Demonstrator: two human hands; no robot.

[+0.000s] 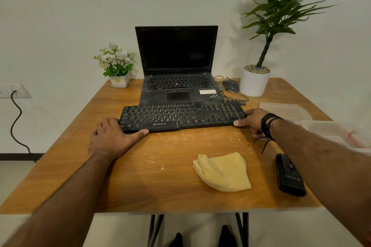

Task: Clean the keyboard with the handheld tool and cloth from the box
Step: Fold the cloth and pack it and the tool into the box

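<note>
Lower right of the frame: the tool (289, 175), a black handheld unit, lies flat near the table (60, 166) edge, its long axis running near-to-far, with a button on its upper face; which end is the working end cannot be told. It looks rigid and light enough for one hand, best taken around its body. Just left of it, low centre, the cloth (222, 172) lies crumpled: soft, limp, easily pinched anywhere.

Centre of the frame: the keyboard (180, 116) lies flat, long axis left-to-right, its spacebar edge toward the viewer. It is stiff, shallow and probably light; the two short ends offer the surest hold. The left hand (112, 138) grips the left end, thumb stretched along the near edge and fingers curled over the corner. The right hand (253, 120) holds the right end, thumb on the near edge, fingers around the side.

Right edge: the box (329, 128), clear plastic, with its lid (285, 110) lying beyond it.

Upper centre: an open laptop (176, 62), dark, directly behind the keyboard.
</note>
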